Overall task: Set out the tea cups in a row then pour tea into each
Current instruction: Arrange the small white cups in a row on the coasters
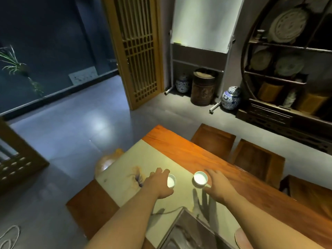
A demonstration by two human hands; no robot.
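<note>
Two small white tea cups stand side by side on a pale table runner (143,159). My left hand (158,184) wraps around the left tea cup (172,181) from its left side, fingers over the far rim and thumb at the near side, hiding part of it. My right hand (220,186) sits just right of the right tea cup (200,179) with fingers spread, fingertips and thumb close to its rim. Its shadow on the runner shows splayed fingers. No teapot is in view.
The runner lies on a long orange-brown wooden table (197,155). A dark stone tea tray (190,232) occupies the near edge, a pink dish (241,238) to its right. Wooden stools (213,139) line the table's right side. A shelf with plates and jars stands beyond.
</note>
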